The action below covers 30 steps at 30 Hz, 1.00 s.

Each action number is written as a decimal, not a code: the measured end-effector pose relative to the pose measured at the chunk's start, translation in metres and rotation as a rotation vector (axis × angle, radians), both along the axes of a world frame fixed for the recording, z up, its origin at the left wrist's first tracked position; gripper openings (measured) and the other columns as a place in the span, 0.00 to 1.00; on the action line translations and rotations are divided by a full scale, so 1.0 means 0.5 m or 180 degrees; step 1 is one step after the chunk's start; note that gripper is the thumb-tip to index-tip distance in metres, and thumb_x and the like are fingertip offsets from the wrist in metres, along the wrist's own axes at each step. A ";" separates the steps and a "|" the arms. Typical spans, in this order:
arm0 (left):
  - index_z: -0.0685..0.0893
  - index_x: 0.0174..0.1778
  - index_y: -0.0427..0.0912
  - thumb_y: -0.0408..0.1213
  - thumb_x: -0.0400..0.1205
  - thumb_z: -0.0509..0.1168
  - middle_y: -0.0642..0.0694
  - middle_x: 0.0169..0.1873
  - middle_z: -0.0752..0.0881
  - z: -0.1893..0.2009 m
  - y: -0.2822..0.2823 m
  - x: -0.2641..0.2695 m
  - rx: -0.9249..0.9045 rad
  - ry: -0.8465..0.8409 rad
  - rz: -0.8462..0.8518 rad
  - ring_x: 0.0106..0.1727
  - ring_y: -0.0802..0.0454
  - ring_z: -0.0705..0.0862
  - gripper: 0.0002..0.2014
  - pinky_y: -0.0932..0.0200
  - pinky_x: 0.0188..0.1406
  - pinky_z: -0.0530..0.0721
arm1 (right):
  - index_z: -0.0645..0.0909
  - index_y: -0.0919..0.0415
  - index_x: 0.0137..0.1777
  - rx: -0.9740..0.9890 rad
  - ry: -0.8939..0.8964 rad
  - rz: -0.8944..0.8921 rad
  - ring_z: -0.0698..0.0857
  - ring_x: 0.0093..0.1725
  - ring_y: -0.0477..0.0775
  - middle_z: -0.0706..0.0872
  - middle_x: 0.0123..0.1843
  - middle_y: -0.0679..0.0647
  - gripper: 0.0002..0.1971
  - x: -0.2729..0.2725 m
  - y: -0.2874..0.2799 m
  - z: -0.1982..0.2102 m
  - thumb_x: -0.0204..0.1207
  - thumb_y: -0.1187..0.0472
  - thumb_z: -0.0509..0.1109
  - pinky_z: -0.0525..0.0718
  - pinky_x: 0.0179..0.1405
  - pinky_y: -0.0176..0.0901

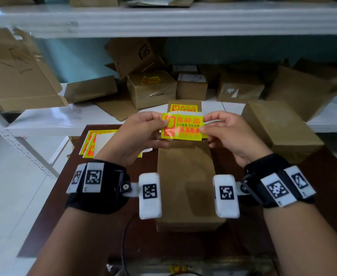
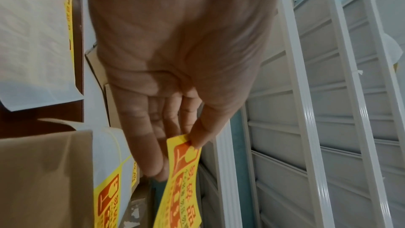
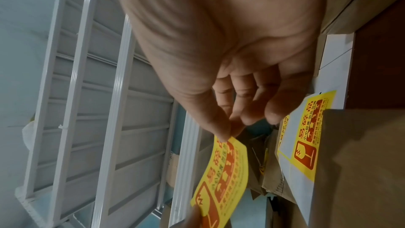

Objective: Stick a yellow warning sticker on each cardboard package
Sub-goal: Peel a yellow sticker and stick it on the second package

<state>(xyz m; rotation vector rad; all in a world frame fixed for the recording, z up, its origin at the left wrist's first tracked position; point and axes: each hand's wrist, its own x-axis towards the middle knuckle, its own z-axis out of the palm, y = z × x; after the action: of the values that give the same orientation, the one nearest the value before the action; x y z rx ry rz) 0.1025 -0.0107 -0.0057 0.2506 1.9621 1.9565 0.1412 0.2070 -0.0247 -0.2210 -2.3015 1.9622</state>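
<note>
Yellow sticker (image 1: 181, 126) — pinched by both hands' fingers — hovers over cardboard package (image 1: 185, 176), sticker sheets (image 1: 93, 140) beside.

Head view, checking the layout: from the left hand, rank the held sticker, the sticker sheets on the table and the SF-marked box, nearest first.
1. Held sticker, pinched by the left hand.
2. Sticker sheets, on the table beside that hand.
3. SF-marked box, far back on the shelf.
</note>
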 end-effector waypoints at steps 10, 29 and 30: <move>0.83 0.44 0.40 0.31 0.84 0.69 0.36 0.43 0.89 -0.020 -0.001 -0.007 -0.0180 -0.0205 0.0054 0.36 0.45 0.89 0.03 0.57 0.29 0.90 | 0.85 0.55 0.50 0.0113 -0.0265 0.0163 0.76 0.26 0.42 0.84 0.39 0.55 0.10 0.004 0.010 -0.002 0.75 0.69 0.77 0.83 0.28 0.39; 0.89 0.55 0.48 0.41 0.76 0.79 0.49 0.40 0.86 -0.057 -0.012 -0.038 -0.1328 0.0251 0.0124 0.35 0.55 0.78 0.13 0.61 0.26 0.80 | 0.82 0.54 0.47 0.0356 -0.0592 0.0177 0.71 0.24 0.44 0.77 0.32 0.52 0.10 -0.012 0.023 -0.034 0.74 0.68 0.77 0.71 0.25 0.41; 0.87 0.57 0.50 0.42 0.75 0.80 0.48 0.39 0.86 -0.059 -0.014 -0.040 -0.1341 0.0225 0.0146 0.36 0.54 0.78 0.16 0.60 0.28 0.80 | 0.82 0.54 0.47 0.0369 -0.0608 0.0178 0.71 0.25 0.45 0.77 0.32 0.52 0.10 -0.013 0.023 -0.036 0.74 0.68 0.78 0.70 0.25 0.41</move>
<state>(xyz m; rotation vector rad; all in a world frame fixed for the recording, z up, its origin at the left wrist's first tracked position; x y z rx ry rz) 0.0824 -0.0176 -0.0352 0.1654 2.3830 1.5255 0.1346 0.2186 -0.0425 -0.3513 -2.5573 1.9004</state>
